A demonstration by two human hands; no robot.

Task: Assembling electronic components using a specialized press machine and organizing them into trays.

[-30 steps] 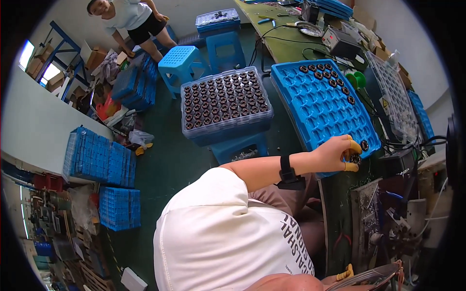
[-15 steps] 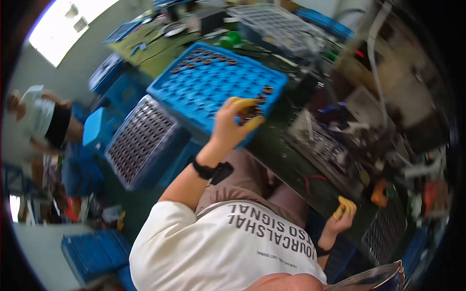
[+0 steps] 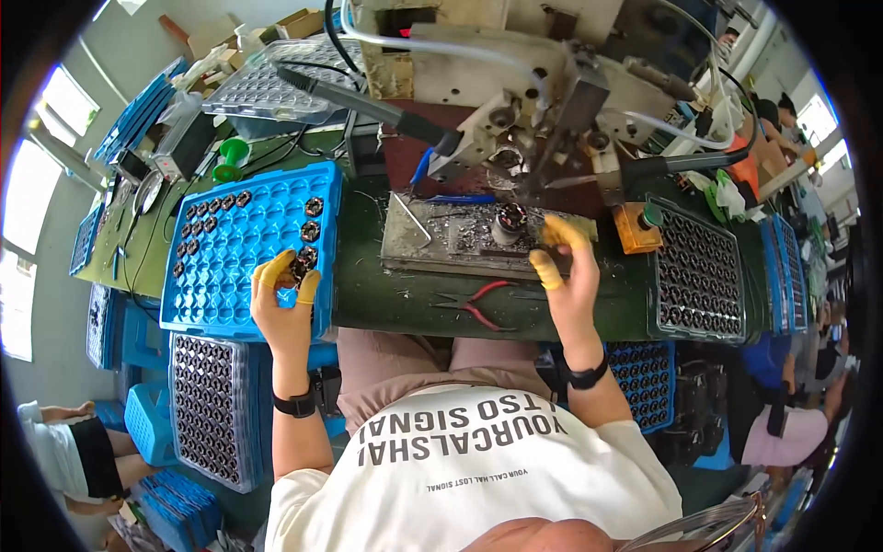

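Left hand pinches a dark round part, right hand gapes, empty; black lettering marks the shirt.

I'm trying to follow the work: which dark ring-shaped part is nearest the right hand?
The ring-shaped part atop the round metal post, just left of the right hand; those in the blue tray lie farther off, by the left hand.

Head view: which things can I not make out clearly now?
Head view, all four:
Black round part: partly covered by the left hand.
Brown fabric trousers: knees hidden under the green tabletop.
Silvery scraps on grey metal block: too small.
Co-worker in black shorts: head cut off by dark rim.
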